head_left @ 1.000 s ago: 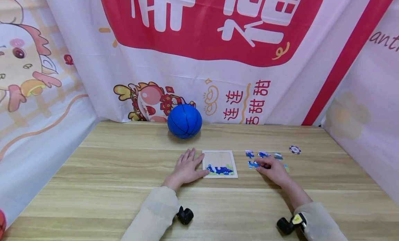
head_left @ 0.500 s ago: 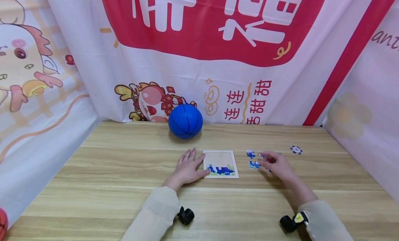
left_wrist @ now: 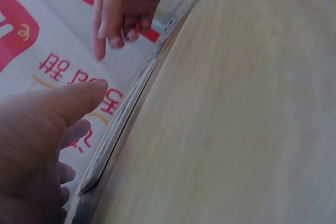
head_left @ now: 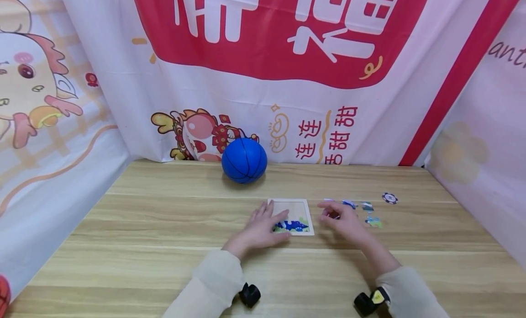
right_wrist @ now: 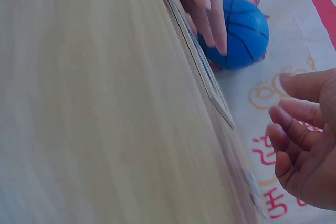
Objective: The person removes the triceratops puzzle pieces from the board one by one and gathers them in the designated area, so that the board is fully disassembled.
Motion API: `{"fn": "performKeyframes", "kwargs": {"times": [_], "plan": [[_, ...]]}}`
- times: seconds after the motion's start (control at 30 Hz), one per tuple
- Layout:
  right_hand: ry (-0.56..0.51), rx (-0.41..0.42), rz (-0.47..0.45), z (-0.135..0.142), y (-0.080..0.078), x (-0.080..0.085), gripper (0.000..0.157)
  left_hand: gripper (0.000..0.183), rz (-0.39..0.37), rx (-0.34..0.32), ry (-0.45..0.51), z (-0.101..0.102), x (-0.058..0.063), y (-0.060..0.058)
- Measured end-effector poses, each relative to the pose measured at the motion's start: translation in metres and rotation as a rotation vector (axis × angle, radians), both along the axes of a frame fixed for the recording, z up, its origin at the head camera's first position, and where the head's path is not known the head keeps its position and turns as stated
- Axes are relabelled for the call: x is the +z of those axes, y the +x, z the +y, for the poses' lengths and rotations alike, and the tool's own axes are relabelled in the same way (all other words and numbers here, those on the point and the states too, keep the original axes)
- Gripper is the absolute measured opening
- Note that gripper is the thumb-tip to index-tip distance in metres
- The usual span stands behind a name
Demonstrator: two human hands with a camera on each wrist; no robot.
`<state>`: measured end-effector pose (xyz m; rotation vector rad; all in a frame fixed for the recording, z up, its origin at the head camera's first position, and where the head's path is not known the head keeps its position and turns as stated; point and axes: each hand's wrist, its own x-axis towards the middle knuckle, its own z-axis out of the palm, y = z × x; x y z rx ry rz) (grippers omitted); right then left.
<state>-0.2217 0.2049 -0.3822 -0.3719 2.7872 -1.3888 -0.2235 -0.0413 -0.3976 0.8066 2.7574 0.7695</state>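
A square jigsaw tray (head_left: 309, 213) with a pale border lies on the table, its lower part filled with blue and green pieces. My left hand (head_left: 260, 229) rests over the tray's left side, fingers spread and thumb near the bottom border. To the tray's right, my right hand (head_left: 343, 222) hovers over loose puzzle pieces, its fingers loosely bent. In the right wrist view, nothing shows between that hand's thumb (right_wrist: 302, 85) and forefinger. Loose pieces beyond it include a dark blue one (head_left: 349, 203), a blue-green one (head_left: 367, 206) and a light green one (head_left: 374, 222); others are partly hidden beneath the hand.
A blue toy basketball (head_left: 244, 160) sits behind the tray near the back curtain. A poker chip (head_left: 390, 198) lies beyond the pieces at right. Part of a red ball (head_left: 4, 294) shows at the left edge. Printed curtains enclose the wooden table (head_left: 164, 217).
My left hand has slid right, further over the tray. My right hand shifted right over the pieces, then came back left toward the tray, uncovering the right-hand pieces.
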Motion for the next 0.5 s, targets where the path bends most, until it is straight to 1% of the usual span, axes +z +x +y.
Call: {"fn": "performKeyframes", "kwargs": {"times": [0.07, 0.2, 0.37, 0.5], "plan": [[-0.004, 0.018, -0.020, -0.007, 0.000, -0.005, 0.034, 0.064, -0.012, -0.022, -0.024, 0.004, 0.000, 0.003], [0.005, 0.058, -0.007, -0.016, 0.000, -0.014, 0.033, 0.063, -0.028, -0.037, -0.062, 0.007, -0.004, 0.006], [0.042, 0.056, -0.011, -0.020, 0.001, -0.023, 0.031, 0.061, -0.036, -0.044, -0.066, 0.007, -0.006, 0.007], [0.091, 0.092, 0.034, -0.023, 0.001, -0.028, 0.033, 0.060, -0.024, -0.051, -0.085, 0.006, -0.007, 0.008]]}}
